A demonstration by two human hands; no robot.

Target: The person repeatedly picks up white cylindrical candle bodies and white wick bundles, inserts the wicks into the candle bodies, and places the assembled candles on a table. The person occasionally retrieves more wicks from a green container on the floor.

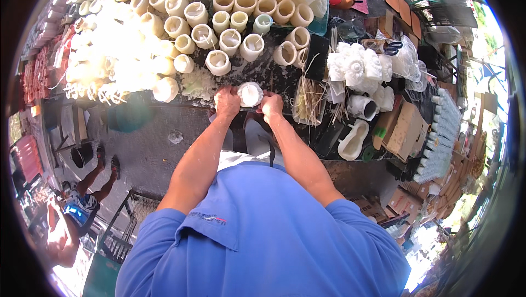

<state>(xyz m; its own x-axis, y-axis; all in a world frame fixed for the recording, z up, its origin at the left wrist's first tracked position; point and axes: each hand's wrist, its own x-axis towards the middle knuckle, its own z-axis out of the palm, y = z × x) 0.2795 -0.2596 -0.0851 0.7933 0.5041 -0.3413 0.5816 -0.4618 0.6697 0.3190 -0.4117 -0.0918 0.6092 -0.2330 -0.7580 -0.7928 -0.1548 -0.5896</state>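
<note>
At the near edge of the dark table, a round white wax candle with a pale sunken top sits between my hands. My left hand is closed at its left side, fingers bent against the rim. On the other side my right hand pinches at the candle's right edge; its fingertips are partly hidden. Just beyond stand several cream cylindrical candles with hollowed tops and thin wicks, among them one candle close to my left hand and another farther back.
Wax crumbs litter the table. To the right lie a bundle of wicks, white flower-shaped wax pieces, scissors, a white mold and a cardboard box. Another person is at the lower left.
</note>
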